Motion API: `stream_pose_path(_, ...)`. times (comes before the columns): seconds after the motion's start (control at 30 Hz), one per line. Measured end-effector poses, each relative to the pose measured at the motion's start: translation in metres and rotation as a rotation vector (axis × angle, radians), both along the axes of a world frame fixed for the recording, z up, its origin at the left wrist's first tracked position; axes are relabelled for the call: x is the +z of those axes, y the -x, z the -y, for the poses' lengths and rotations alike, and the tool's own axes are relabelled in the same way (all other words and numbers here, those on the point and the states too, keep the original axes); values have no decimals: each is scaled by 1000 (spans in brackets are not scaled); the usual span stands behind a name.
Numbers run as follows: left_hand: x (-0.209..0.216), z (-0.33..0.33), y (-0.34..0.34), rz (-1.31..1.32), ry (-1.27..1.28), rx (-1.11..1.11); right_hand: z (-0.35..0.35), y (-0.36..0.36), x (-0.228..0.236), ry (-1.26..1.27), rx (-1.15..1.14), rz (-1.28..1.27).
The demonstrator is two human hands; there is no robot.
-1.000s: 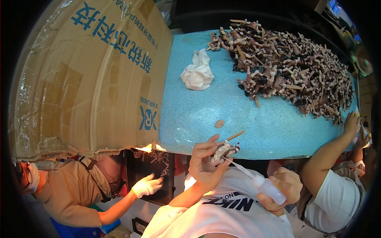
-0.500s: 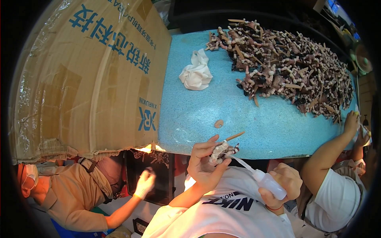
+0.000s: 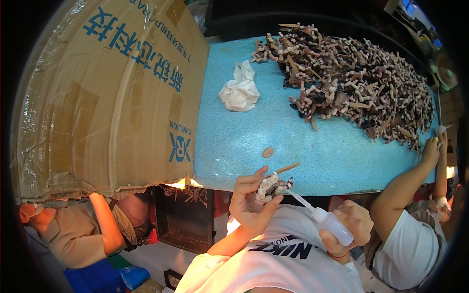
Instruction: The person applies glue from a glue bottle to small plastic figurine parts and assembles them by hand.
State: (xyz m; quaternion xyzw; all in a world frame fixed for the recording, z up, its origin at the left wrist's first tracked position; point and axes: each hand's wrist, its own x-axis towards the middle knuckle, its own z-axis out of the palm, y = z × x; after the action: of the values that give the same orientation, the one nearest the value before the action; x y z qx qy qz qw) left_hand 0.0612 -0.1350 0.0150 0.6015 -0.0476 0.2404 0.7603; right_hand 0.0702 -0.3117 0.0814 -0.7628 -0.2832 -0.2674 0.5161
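Note:
Between the thumb and fingers of my left hand (image 3: 249,207) is a small painted figurine (image 3: 267,187), pale with dark stripes on one limb and a flat tan blade (image 3: 287,168) sticking out. My right hand (image 3: 352,222) is wrapped round a small white squeeze bottle (image 3: 333,227) with a long thin nozzle (image 3: 300,199). The nozzle's tip is close to the figurine; whether the two touch, I cannot tell. Just beyond my left hand a small tan oval piece (image 3: 267,152) lies on the blue foam-topped table (image 3: 234,141).
A big pile of similar figurines (image 3: 351,83) covers the table's far right. Crumpled white tissue (image 3: 240,88) lies left of it, beside a large cardboard box (image 3: 107,107). Co-workers sit on both sides: a tan sleeve (image 3: 73,239) left, a white sleeve (image 3: 410,246) right. A dark tray (image 3: 183,224) stands below the box.
My hands, the figurine and the bottle stay almost in place. The left co-worker's hand has drawn away from the dark tray. The right co-worker's hands have shifted slightly.

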Motion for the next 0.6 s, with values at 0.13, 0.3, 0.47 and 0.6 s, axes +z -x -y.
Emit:
stream_pose_path(0.13,-1,0,-1,14,6,4,-2,0,-3,-15,-8,-5)
stream_pose_path(0.3,6,1,-2,-24,7,-2,-16,4,-18,-513,-228,-50)
stream_pose_path(0.47,12,-1,-2,-120,171,-29,-4,-9,-10,-623,-86,-625)
stream_pose_path(0.6,14,-4,-4,-168,281,-11,-8,-38,-23,-416,-100,-551)
